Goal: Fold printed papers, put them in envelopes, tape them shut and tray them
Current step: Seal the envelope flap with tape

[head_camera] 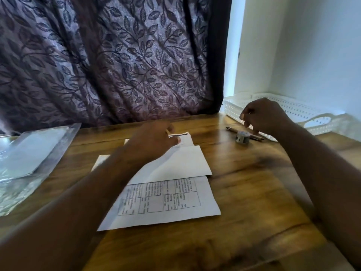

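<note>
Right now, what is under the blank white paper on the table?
A printed paper with a grid shows below the near edge of the blank white paper. How far it runs underneath is covered.

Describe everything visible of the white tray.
The white tray looks like plastic, its low walls pierced with rows of small holes and an oval handle cut-out at one end. It sits level at the far right corner of the wooden table, beside the white wall. The right hand hides part of it.

Domestic room: wooden table set against a leaf-patterned purple curtain and a plain white wall.
</note>
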{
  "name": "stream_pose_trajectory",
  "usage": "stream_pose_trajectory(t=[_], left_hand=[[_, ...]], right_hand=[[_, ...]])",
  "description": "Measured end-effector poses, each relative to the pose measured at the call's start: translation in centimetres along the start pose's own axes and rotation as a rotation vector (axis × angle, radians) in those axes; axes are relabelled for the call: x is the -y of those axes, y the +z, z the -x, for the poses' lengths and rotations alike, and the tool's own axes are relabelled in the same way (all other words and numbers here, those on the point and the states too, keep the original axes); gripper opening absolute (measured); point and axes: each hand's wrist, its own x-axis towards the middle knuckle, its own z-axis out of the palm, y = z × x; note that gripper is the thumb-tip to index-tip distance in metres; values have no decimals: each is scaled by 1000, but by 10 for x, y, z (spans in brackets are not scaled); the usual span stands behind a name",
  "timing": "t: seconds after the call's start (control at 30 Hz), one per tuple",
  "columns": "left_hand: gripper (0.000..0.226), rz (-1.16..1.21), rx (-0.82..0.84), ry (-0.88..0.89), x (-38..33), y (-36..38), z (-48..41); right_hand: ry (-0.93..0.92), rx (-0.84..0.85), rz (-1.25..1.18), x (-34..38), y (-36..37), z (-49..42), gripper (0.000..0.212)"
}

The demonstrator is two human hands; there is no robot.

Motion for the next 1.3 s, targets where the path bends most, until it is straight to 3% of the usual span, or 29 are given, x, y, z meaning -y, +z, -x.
stream_pose_trajectory(t=[0.07,0.17,0.23,0.47,0.57,0.67,0.8,0.9,1.03,1.13,1.3], left_hand=[[30,22,-1,41,-18,12,-4],[29,-3,17,94,-32,26,-2],[26,-42,12,132,-31,29,-1],[20,-23,-48,156,-16,32,3],[18,86,-89,134,-17,32,4],[18,248,-105,109,-20,29,4],[43,431,-80,89,-20,25,2],[54,473,-63,107,-21,25,5],[52,502,-116,160,-22,23,7],[58,400,-237,229,-22,24,9],[32,91,-414,433,-23,21,12]], right_hand=[[-30,1,45,-5,0,7,16],[-73,137,45,-11,4,15,11],[-90,184,73,-16,6,14,19],[-80,219,233,-30,16,6,25],[-163,203,66,-23,19,11,13],[-232,250,-308,-2,21,23,12],[-343,284,-620,24,25,31,22],[-401,295,-670,30,31,34,25],[-446,309,-666,35,36,35,24],[-421,326,-786,38,37,38,21],[-404,362,-792,41,37,39,17]])
